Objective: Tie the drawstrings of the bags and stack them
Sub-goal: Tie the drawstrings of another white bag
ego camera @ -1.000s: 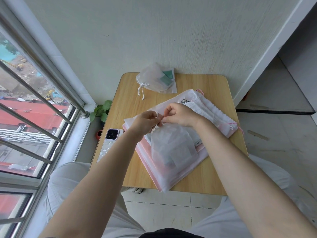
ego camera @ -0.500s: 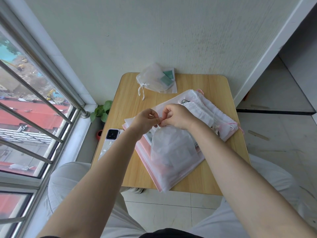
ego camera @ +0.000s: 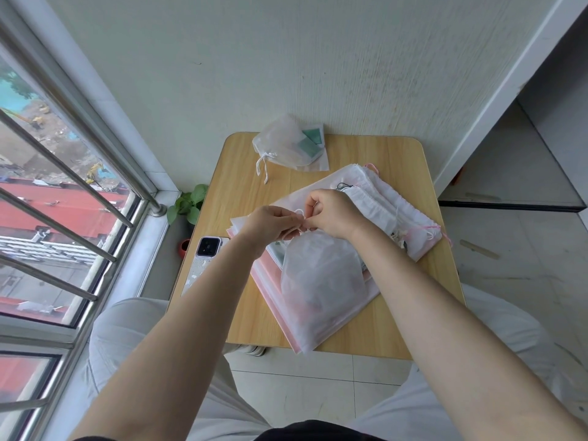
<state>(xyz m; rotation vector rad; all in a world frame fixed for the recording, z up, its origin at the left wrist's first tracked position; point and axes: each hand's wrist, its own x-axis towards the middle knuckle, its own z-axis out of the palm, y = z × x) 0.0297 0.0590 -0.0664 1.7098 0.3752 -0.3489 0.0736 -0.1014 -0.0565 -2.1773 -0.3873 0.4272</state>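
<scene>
Both hands shifted slightly left; left hand (ego camera: 270,226) and right hand (ego camera: 334,214) pinch drawstring (ego camera: 294,232) mid-frame; loop may slip, bag (ego camera: 321,281) untied.

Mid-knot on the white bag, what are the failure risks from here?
1. Both hands, left hand and right hand, pinch a thin drawstring; it may slip before the knot sets.
2. The bag lies on a loose pile of bags overhanging the table edge; tugging could shift it.
3. The phone sits at the table's left edge.
</scene>
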